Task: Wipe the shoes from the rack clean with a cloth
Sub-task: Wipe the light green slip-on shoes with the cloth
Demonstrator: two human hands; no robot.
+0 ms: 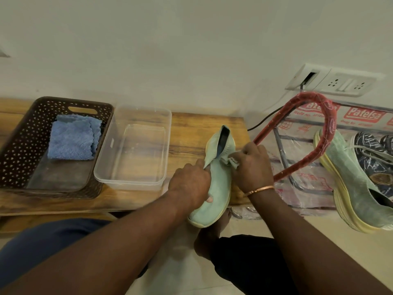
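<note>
A mint-green shoe [219, 182] with a pale yellow sole lies on the right end of a low wooden table [187, 133], toe hanging over the front edge. My left hand [189, 186] grips its left side near the collar. My right hand [253, 165] pinches a small pale cloth [234, 161] against the shoe's right side by the opening. A folded blue cloth [73, 139] lies in a brown perforated basket [17, 145] at the table's left. The matching green shoe [348, 184] rests on the plastic-wrapped rack [306, 179] at right.
A clear plastic tub [144, 120] stands between the basket and the shoe. A red wrapped rack hoop [327, 124] arches by my right hand. Dark patterned shoes [374, 154] sit at far right. A wall socket plate [331, 81] with a black cable is behind. My knees are below.
</note>
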